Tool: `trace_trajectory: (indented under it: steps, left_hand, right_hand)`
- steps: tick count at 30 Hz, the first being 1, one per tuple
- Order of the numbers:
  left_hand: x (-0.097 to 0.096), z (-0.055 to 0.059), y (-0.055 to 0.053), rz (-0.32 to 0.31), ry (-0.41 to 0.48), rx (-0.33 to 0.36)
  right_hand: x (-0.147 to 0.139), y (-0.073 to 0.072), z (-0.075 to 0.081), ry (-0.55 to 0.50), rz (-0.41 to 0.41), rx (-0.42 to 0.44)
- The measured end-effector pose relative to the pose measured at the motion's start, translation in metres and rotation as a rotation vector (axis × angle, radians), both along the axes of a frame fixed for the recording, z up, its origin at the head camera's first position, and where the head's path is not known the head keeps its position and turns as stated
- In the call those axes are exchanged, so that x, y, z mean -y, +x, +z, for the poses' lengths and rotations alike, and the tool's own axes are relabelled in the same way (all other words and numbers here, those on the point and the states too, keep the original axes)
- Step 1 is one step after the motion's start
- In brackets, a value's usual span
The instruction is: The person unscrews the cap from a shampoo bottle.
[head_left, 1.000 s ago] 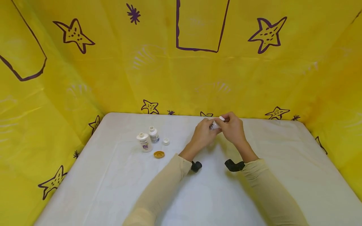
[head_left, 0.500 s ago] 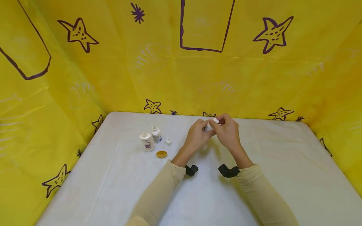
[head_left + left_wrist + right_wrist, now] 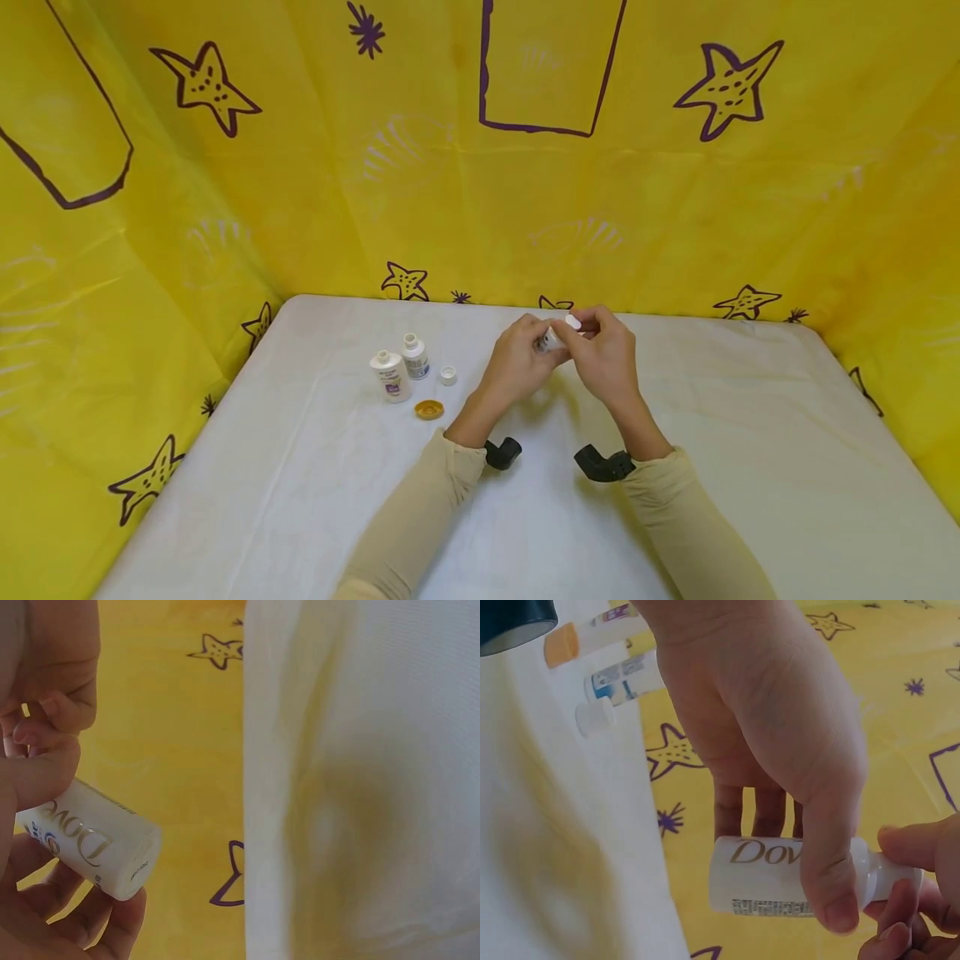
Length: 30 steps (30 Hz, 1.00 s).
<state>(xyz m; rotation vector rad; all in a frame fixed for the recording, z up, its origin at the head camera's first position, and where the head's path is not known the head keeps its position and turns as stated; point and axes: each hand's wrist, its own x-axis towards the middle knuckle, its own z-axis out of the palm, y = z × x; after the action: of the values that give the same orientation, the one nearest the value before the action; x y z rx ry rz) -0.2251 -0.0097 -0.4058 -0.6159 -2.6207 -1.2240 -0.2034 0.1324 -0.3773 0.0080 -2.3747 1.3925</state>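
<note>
In the head view my left hand [image 3: 520, 358] grips a small white Dove bottle [image 3: 551, 340], held tilted over the far part of the table. My right hand [image 3: 606, 354] pinches the white cap [image 3: 573, 322] at the bottle's top end. Seen from the left wrist, the bottle's base points away from the palm, with fingers curled under the body [image 3: 97, 844]. From the right wrist, the left thumb lies across the lettered bottle [image 3: 761, 874], while the right fingers close around its capped neck [image 3: 894, 876]. Part of the cap hides behind those fingers.
Two uncapped white bottles stand to the left, one with a purple label [image 3: 390, 379], the other with a blue one [image 3: 416, 358]. Beside them lie a white cap [image 3: 448, 376] and an orange cap [image 3: 429, 409]. A yellow curtain [image 3: 480, 208] hangs behind the white table [image 3: 300, 500].
Both hands have shifted a little to the left with the bottle between them. The right fingers stay at the cap, and the things on the table have not moved.
</note>
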Motion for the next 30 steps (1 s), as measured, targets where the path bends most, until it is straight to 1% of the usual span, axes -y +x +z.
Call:
trace_trajectory:
  steps: [3, 6, 12, 16, 20, 24, 30]
  left_hand:
    - [0.002, 0.005, 0.001, -0.019, -0.004, -0.011]
    - [0.004, 0.01, 0.004, -0.05, -0.007, -0.006]
    - [0.01, 0.023, 0.01, -0.161, 0.003, 0.017]
    - [0.013, 0.029, 0.012, -0.228, 0.015, 0.036]
    - [0.016, 0.031, 0.013, -0.258, 0.025, 0.022]
    - [0.019, 0.034, 0.013, -0.272, 0.019, 0.004]
    - [0.02, 0.035, 0.012, -0.303, 0.043, -0.025]
  right_hand:
    - [-0.002, 0.003, 0.005, -0.01, 0.014, -0.026]
    - [-0.005, 0.008, 0.01, 0.008, 0.03, -0.038]
    - [-0.014, 0.02, 0.022, 0.039, 0.071, -0.033]
    - [-0.018, 0.027, 0.028, 0.046, 0.084, -0.033]
    - [-0.017, 0.029, 0.03, 0.035, 0.103, -0.053]
    - [-0.017, 0.029, 0.029, 0.028, 0.127, -0.083]
    - [-0.018, 0.031, 0.029, 0.026, 0.174, -0.161]
